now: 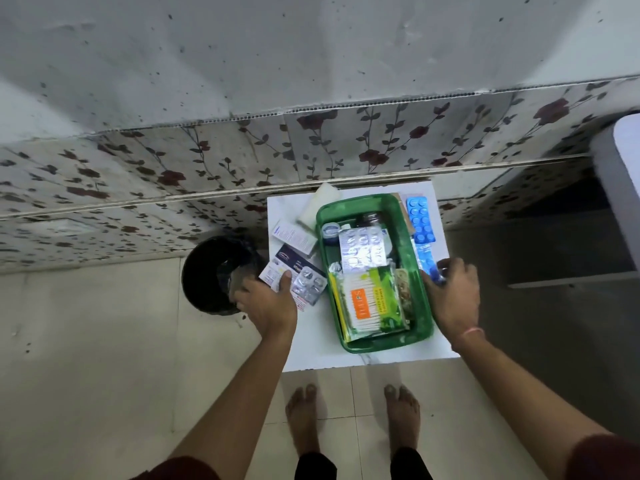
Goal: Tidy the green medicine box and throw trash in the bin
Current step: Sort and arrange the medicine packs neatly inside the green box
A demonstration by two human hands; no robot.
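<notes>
**Green box half sorted on the white table**

Head view: the green medicine box (372, 271) sits on the white table (311, 348), holding a cotton-bud packet (372, 303), a silver blister sheet (363, 251) and jars partly hidden beneath. The packet's orange label is too blurred to read. The left hand (266, 304) pinches a small white carton (273, 275) beside the black bin (216, 271). The right hand (450, 292) closes on a blue blister strip (427, 259).

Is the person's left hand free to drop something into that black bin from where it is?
Probably yes. The left hand, gripping a small white packet, is at the table's left edge, right beside the open black bin. Nothing covers the bin's mouth or lies between.
</notes>
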